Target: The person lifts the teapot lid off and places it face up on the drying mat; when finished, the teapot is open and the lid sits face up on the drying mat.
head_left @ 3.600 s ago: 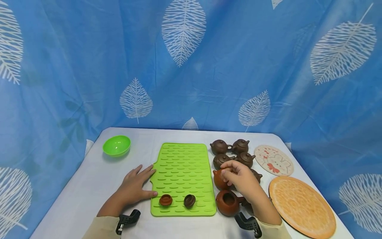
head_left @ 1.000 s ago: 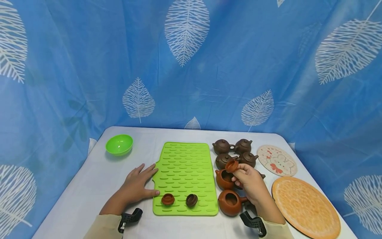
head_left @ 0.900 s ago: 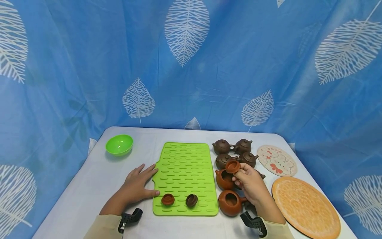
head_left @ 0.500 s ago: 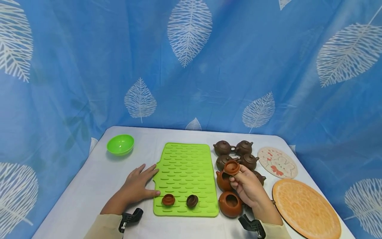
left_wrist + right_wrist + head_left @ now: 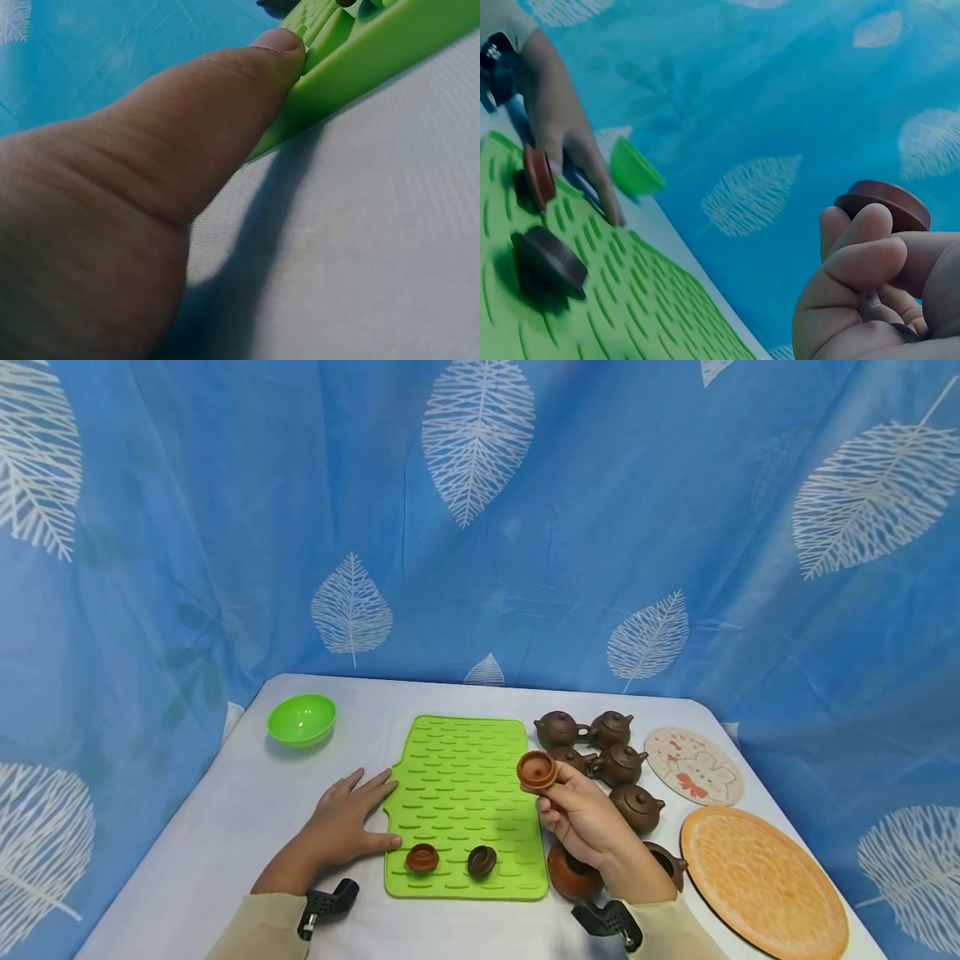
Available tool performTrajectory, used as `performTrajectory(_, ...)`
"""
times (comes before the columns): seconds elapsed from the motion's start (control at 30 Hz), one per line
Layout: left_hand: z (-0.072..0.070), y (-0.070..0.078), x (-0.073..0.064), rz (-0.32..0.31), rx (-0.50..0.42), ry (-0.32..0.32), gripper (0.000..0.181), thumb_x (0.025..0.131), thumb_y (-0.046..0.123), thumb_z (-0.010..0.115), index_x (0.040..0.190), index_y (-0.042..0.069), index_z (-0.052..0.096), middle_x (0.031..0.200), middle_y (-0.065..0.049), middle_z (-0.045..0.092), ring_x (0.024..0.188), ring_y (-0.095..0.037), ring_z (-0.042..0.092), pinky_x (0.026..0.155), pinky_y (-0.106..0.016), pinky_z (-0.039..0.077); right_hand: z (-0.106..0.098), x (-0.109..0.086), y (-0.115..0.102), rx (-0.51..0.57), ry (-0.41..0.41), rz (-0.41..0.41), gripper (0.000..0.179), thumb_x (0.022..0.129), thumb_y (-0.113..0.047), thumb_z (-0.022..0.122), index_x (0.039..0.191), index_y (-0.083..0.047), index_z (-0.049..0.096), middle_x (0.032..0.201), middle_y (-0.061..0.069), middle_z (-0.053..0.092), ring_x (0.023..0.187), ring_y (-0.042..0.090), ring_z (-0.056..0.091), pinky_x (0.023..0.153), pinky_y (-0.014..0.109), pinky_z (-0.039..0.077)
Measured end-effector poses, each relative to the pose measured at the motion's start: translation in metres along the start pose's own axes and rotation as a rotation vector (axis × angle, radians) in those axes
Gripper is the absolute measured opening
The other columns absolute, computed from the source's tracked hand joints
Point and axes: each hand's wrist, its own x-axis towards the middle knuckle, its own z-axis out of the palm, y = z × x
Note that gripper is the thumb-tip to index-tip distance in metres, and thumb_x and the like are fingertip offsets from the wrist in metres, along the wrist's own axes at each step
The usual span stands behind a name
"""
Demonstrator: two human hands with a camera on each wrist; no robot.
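My right hand (image 5: 581,818) pinches a reddish-brown teapot lid (image 5: 537,770), underside up, above the right edge of the green mat (image 5: 465,793). In the right wrist view the same lid (image 5: 885,204) sits between thumb and fingers. My left hand (image 5: 337,827) rests spread at the mat's left edge, its thumb (image 5: 217,90) touching the mat. Two more lids lie upturned on the mat's near part: a reddish-brown lid (image 5: 422,858) and a dark brown lid (image 5: 482,862). A lidless reddish teapot (image 5: 573,875) stands partly under my right wrist; the other reddish teapot is hidden behind my hand.
Several dark brown teapots (image 5: 619,765) stand right of the mat; a lidless dark teapot (image 5: 666,865) is near my right forearm. Farther right lie a rabbit-print round mat (image 5: 694,766) and an orange bread-like round mat (image 5: 765,881). A green bowl (image 5: 302,721) stands back left.
My right hand has lifted the reddish-brown lid off its teapot, turned it underside up and carried it left to the mat's edge. The left hand has stayed put.
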Motion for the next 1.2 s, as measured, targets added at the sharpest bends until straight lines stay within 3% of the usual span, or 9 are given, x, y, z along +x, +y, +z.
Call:
performTrajectory(0.4, -0.002, 0.004, -0.001, -0.002, -0.009, -0.008, 0.104, 0.076, 0.075, 0.079, 0.159, 0.020, 0.048, 0.171, -0.002, 0.035, 0.159, -0.046, 0.018, 0.124, -0.073, 0.014, 0.051, 0.025, 0.018, -0.065, 0.031, 0.068, 0.030, 0.109, -0.011, 0.054, 0.139, -0.006, 0.049, 0.104, 0.003, 0.067, 0.066, 0.002, 0.054, 0.055, 0.013, 0.045)
performTrajectory(0.7, -0.002, 0.005, 0.001, -0.002, 0.001, -0.010, 0.103, 0.077, 0.075, 0.078, 0.159, 0.021, 0.048, 0.171, -0.001, 0.034, 0.159, -0.045, 0.018, 0.124, -0.072, 0.015, 0.072, 0.039, 0.032, -0.118, 0.021, 0.057, 0.021, 0.109, -0.006, 0.050, 0.129, -0.006, 0.053, 0.100, 0.004, 0.072, 0.063, 0.002, 0.054, 0.054, 0.014, 0.044)
performTrajectory(1.0, -0.003, 0.004, 0.000, -0.004, -0.006, -0.012, 0.102, 0.076, 0.074, 0.079, 0.158, 0.021, 0.048, 0.171, -0.001, 0.035, 0.159, -0.045, 0.018, 0.124, -0.072, 0.015, 0.088, 0.054, 0.052, -0.334, 0.043, 0.019, 0.023, 0.109, -0.010, 0.052, 0.130, -0.003, 0.059, 0.097, 0.006, 0.075, 0.065, 0.008, 0.054, 0.059, 0.023, 0.045)
performTrajectory(1.2, -0.003, 0.004, 0.001, -0.008, -0.017, -0.015, 0.103, 0.076, 0.075, 0.079, 0.158, 0.021, 0.049, 0.170, -0.002, 0.035, 0.159, -0.046, 0.018, 0.123, -0.073, 0.015, 0.095, 0.062, 0.063, -0.469, 0.116, 0.027, 0.026, 0.108, -0.009, 0.052, 0.131, -0.005, 0.063, 0.096, 0.009, 0.075, 0.063, 0.013, 0.056, 0.058, 0.027, 0.046)
